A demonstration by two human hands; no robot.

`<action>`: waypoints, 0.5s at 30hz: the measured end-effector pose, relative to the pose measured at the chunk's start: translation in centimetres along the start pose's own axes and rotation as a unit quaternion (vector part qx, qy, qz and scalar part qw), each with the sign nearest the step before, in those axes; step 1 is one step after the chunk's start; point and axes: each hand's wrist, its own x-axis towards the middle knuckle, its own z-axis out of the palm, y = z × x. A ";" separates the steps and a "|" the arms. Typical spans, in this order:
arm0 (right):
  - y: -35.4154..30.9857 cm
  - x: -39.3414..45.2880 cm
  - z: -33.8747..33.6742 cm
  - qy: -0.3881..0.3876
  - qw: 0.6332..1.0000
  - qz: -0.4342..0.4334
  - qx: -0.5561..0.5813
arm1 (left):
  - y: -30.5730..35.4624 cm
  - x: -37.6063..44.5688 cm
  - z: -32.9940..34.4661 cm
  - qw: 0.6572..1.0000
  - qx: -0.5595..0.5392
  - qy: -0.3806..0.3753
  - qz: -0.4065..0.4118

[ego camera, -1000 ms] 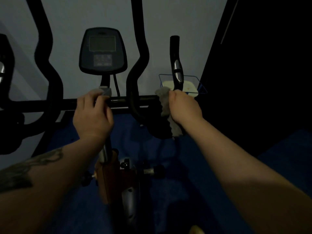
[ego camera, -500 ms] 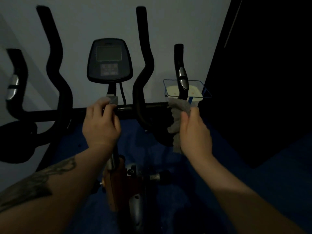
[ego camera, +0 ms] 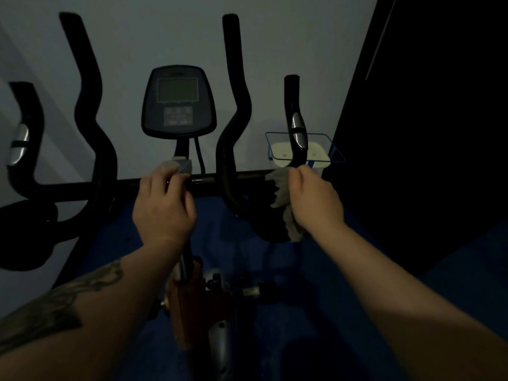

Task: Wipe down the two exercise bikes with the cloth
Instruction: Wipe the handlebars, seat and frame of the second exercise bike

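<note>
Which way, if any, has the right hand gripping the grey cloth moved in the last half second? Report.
Yes. The right hand and grey cloth slid up the black upright grip, closer to its silver sensor plate.

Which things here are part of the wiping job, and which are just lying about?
Part of the job:
grey crumpled cloth, held by the right hand
black handlebar of the exercise bike
left hand, steadying the bar

Just lying about:
clear plastic container
blue floor mat
</note>
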 end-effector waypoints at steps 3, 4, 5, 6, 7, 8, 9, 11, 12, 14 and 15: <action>0.0 -0.6 0.3 0.026 0.998 -0.002 0.061 | 0.2 -0.1 -0.1 1.000 -0.002 0.000 -0.001; 0.4 -2.0 0.6 0.058 0.994 -0.014 0.087 | 0.2 -0.1 -0.1 1.000 -0.004 0.002 0.000; 0.7 -3.6 0.6 0.078 0.989 -0.019 0.120 | 0.1 -0.1 -0.1 1.000 -0.005 0.003 0.002; 1.1 -4.3 0.5 0.082 0.986 -0.016 0.142 | 0.1 -0.1 0.0 1.000 -0.006 0.003 0.003; 1.2 -3.8 0.2 0.061 0.989 -0.011 0.137 | 0.0 0.0 0.0 1.000 -0.004 0.004 0.002; 1.0 -2.3 -0.1 0.019 0.995 -0.004 0.098 | -0.1 0.0 0.1 1.000 -0.002 0.003 0.002; 0.6 -0.6 -0.4 -0.027 0.998 0.006 0.053 | -0.1 0.0 0.1 1.000 0.001 0.001 0.001; -0.3 1.9 -0.8 -0.077 0.997 0.025 0.002 | 0.0 0.0 0.0 1.000 0.000 -0.003 -0.002; -0.7 1.8 -0.6 -0.064 0.998 0.021 0.002 | 0.1 0.0 0.0 1.000 -0.001 -0.002 0.000; -0.1 -0.6 0.2 0.027 0.999 -0.005 0.027 | 0.1 0.0 0.0 1.000 -0.002 0.004 0.004; 0.3 -2.5 0.5 0.066 0.996 -0.018 0.059 | 0.1 0.1 0.0 1.000 -0.001 0.006 0.005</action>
